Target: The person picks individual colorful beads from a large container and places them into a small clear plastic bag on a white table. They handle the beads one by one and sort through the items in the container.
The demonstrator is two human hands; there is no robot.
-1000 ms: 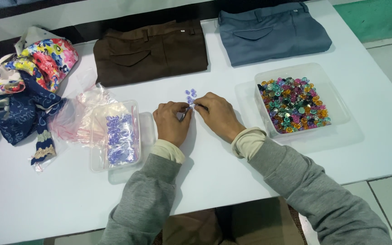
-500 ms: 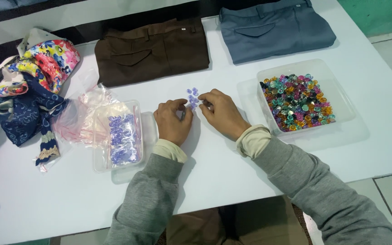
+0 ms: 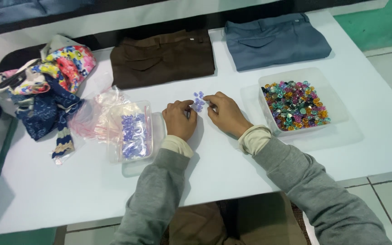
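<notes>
1. One white table (image 3: 232, 177) carries everything in view; the listing runs from largest item to smallest.
2. Brown folded trousers (image 3: 162, 59) lie at the far edge, centre-left, with blue-grey folded trousers (image 3: 275, 41) just to their right. Both have the long axis running left to right.
3. A heap of patterned cloth (image 3: 46, 90), floral over dark blue, sits at the far left.
4. A clear tray (image 3: 336, 97) on the right holds mixed coloured beads (image 3: 296, 105). Its long axis runs near to far.
5. A clear zip bag (image 3: 130, 131) holding pale purple beads lies left of the hands, on crumpled clear plastic (image 3: 94, 115). Its long axis runs near to far.
6. The left hand (image 3: 180, 120) rests on the table in a loose curl, fingertips pointing far and right, touching the bead cluster.
7. The right hand (image 3: 225, 113) lies just right of it, fingers pinched together and pointing left at the same cluster. Whether a bead is gripped between the fingertips cannot be determined.
8. The cluster of pale purple beads (image 3: 198, 102) lies on the table at centre, between the two sets of fingertips, on the near side of the brown trousers. Its long axis runs near to far; the far beads lie clear of the fingers.
9. Change from half a second ago: both hands remain at the cluster in the same posture. The trousers, tray, bag and cloth keep their positions relative to one another.
</notes>
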